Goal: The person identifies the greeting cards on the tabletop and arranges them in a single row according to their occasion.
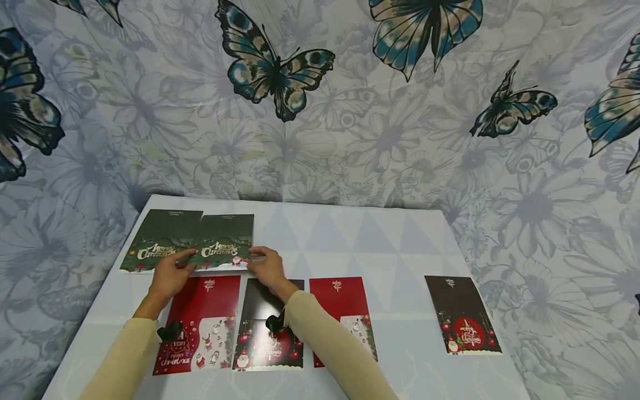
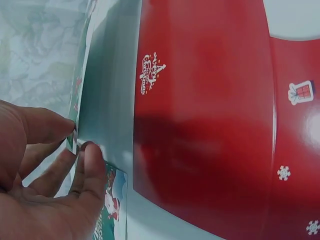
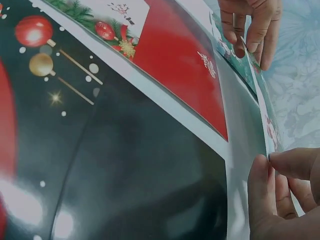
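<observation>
On the table (image 1: 410, 344), the left hand (image 1: 170, 273) and right hand (image 1: 270, 270) pinch one green card (image 1: 225, 230) by its near edge; best keep it straight beside the other green card (image 1: 167, 225).

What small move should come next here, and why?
Probably lower the near edge of the right-hand green Merry Christmas card onto the table, then let go: the left hand and right hand pinch that edge, the wrist views show it raised, and the card is beside the other green Merry Christmas card.
</observation>
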### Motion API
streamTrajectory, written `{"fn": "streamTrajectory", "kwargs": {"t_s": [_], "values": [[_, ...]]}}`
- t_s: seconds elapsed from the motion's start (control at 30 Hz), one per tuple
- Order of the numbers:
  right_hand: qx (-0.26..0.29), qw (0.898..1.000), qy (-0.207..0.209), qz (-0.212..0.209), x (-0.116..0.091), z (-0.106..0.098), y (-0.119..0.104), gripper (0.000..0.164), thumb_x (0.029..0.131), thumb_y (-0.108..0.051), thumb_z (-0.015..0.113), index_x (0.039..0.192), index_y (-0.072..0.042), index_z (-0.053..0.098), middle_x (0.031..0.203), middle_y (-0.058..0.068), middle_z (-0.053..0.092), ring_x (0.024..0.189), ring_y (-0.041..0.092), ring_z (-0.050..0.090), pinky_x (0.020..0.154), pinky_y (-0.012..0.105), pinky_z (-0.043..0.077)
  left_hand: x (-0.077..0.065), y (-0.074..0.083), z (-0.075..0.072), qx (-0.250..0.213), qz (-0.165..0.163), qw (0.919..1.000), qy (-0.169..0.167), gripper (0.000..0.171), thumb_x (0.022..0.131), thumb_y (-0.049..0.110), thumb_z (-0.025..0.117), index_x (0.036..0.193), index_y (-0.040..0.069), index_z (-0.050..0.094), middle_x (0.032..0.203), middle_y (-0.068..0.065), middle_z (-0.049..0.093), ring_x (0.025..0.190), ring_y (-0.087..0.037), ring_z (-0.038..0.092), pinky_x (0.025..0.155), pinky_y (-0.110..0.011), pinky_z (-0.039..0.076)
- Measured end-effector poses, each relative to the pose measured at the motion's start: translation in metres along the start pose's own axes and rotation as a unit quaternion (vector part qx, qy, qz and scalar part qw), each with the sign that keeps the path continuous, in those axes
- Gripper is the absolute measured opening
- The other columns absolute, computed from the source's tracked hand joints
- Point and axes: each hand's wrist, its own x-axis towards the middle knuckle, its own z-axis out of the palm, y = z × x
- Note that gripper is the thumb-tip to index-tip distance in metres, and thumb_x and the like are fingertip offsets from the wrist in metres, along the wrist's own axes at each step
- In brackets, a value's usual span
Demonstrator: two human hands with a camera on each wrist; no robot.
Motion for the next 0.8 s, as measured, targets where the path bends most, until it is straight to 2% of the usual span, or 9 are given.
{"fn": "streamTrajectory", "kwargs": {"t_s": [0.23, 0.43, 0.63, 0.8], "values": [[0.015, 1.0, 0.0, 0.005, -0.0016, -0.0003, -0.0004, 0.041, 0.081, 0.007, 0.069, 0.121, -0.004, 0.07, 0.112, 0.01, 0.074, 0.083, 0.012, 0.072, 0.066, 0.019, 0.05, -0.0013, 0.0002, -0.0005, 0.005, -0.007, 0.9999, 0.011, 0.045, 0.096, 0.002, 0.055, 0.141, -0.004, 0.052, 0.143, -0.038, 0.043, 0.123, -0.056, 0.052, 0.085, -0.057, 0.055], [0.031, 0.999, 0.013, 0.012, -0.002, 0.0008, -0.0007, 0.04, 0.082, 0.007, 0.068, 0.12, -0.004, 0.07, 0.113, 0.01, 0.075, 0.09, 0.017, 0.074, 0.07, 0.018, 0.05, -0.0019, 0.002, 0.0019, -0.008, -0.013, 0.9998, 0.011, 0.048, 0.095, 0.001, 0.053, 0.143, -0.005, 0.049, 0.147, -0.038, 0.035, 0.127, -0.06, 0.046, 0.095, -0.063, 0.049], [0.022, 1.0, 0.017, 0.014, -0.0028, 0.0026, -0.0004, 0.04, 0.083, 0.005, 0.066, 0.122, -0.003, 0.069, 0.117, 0.009, 0.074, 0.094, 0.017, 0.074, 0.075, 0.019, 0.052, -0.0009, 0.0041, 0.0022, -0.008, -0.017, 0.9998, 0.001, 0.049, 0.096, 0.003, 0.052, 0.144, -0.003, 0.047, 0.147, -0.038, 0.04, 0.129, -0.057, 0.046, 0.096, -0.063, 0.048], [0.02, 1.0, 0.021, 0.005, -0.003, 0.0024, -0.0029, 0.039, 0.083, 0.004, 0.066, 0.122, -0.001, 0.069, 0.117, 0.012, 0.074, 0.099, 0.018, 0.073, 0.077, 0.016, 0.051, -0.0021, 0.0048, -0.0005, 0.002, -0.016, 0.9998, -0.009, 0.049, 0.096, 0.005, 0.052, 0.145, -0.002, 0.047, 0.145, -0.039, 0.041, 0.128, -0.056, 0.046, 0.094, -0.064, 0.049]]}}
